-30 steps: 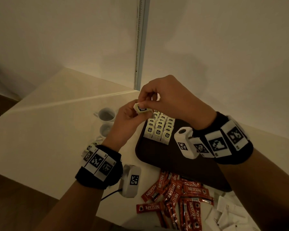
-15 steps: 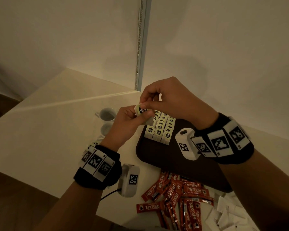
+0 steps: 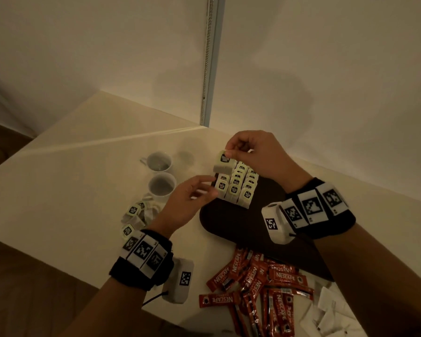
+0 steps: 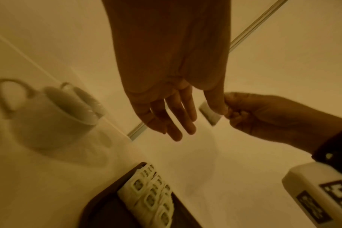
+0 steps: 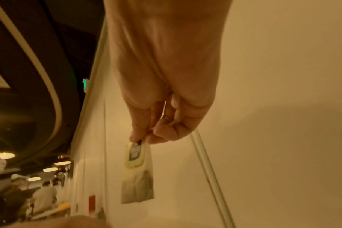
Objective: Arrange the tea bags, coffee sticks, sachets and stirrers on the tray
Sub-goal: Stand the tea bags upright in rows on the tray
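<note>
My right hand pinches one tea bag by its top, and the bag hangs over the far left corner of the dark brown tray. In the right wrist view the same tea bag dangles below the pinching fingertips. Several tea bags stand in neat rows on the tray's far end. My left hand hovers beside those rows with loosely straight fingers and holds nothing. Loose tea bags lie on the table to the left.
Two white cups stand left of the tray. Red coffee sticks lie in a heap near the table's front edge, with white sachets to their right. A wall and a metal strip rise right behind the tray.
Both hands held the tea bag together before. My left hand has let go and dropped down and to the left; my right hand now holds the bag alone, hanging upright.
</note>
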Demonstrator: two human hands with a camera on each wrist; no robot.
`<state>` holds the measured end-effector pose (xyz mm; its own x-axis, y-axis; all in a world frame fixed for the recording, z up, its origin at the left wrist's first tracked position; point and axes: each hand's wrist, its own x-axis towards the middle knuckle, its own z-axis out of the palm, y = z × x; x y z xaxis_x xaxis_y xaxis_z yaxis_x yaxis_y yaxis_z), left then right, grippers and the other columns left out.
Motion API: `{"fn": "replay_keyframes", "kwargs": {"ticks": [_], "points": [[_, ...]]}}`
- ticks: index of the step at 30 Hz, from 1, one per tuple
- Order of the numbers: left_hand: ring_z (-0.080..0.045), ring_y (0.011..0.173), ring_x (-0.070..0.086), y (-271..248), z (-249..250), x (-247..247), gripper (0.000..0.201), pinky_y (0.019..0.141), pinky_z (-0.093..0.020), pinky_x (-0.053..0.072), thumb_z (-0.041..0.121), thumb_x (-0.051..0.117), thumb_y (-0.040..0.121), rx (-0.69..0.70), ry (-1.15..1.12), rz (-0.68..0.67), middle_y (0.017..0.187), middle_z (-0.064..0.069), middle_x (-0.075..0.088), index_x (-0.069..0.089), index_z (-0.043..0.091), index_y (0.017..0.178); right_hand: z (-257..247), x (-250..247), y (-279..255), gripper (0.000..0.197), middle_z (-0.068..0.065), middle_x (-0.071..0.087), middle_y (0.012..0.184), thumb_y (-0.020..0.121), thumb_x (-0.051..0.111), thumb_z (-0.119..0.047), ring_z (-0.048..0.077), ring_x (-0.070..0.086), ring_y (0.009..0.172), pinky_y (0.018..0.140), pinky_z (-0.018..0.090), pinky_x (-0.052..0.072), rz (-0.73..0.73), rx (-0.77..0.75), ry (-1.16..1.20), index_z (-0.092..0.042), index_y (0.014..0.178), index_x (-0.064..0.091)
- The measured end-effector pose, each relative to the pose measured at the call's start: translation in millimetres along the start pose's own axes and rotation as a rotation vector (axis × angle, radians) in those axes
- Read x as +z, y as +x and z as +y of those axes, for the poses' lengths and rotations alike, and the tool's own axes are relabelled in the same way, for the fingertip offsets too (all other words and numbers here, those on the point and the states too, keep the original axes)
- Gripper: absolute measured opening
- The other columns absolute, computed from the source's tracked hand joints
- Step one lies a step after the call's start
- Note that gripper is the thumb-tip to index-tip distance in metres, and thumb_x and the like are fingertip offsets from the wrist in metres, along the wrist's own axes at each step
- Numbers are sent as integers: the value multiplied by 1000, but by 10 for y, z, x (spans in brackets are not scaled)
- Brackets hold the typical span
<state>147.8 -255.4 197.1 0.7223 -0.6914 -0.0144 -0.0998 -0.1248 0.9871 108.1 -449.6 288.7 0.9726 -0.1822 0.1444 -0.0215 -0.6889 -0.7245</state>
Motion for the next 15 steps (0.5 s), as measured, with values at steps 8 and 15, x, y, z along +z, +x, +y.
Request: {"fn": "replay_keyframes", "kwargs": {"ticks": [8, 15], "points": [[-6, 69, 62, -731, -625, -404, 15, 62, -11, 46, 5, 58, 91, -307, 51, 105, 87, -9, 69, 67, 14, 98, 1090, 750, -164, 10, 4, 65, 89, 87, 65, -13, 14, 60, 82, 69, 15, 47, -280, 371, -77, -7, 95, 67], [-25, 74, 62, -1214, -913, -777, 21, 70, -36, 47, 3, 50, 94, -433, -14, 300, 82, -9, 70, 67, 14, 97, 1429, 1094, -58, 17, 12, 68, 101, 88, 63, -13, 10, 56, 80, 69, 18, 43, -178, 459, -117, -1, 101, 67]]}}
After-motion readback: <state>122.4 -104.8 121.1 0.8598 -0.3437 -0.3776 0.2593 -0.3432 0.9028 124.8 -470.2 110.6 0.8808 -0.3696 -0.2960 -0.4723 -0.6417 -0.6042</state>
